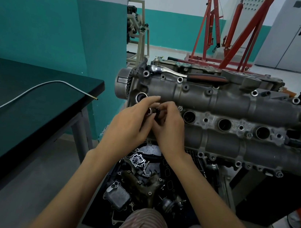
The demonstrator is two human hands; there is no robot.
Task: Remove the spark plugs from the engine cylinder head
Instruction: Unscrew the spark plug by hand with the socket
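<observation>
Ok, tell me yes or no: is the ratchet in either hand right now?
No: the ratchet lies on top of the cylinder head, while both hands hold a small dark part at its left end.

Teal-and-white wall [33, 22] behind a dark table [33, 98]. Right of the table and farther back, a beige frame stand [142, 36], then a red hoist [232, 38] and grey doors [299, 37]. Pale floor [173, 53] beneath the hoist.

There is one camera, worn on the person's head, looking forward and down. It sits close over the cylinder head [222, 112], with the forearms reaching in from below, and its wide angle takes in the far wall [33, 22] behind.
</observation>
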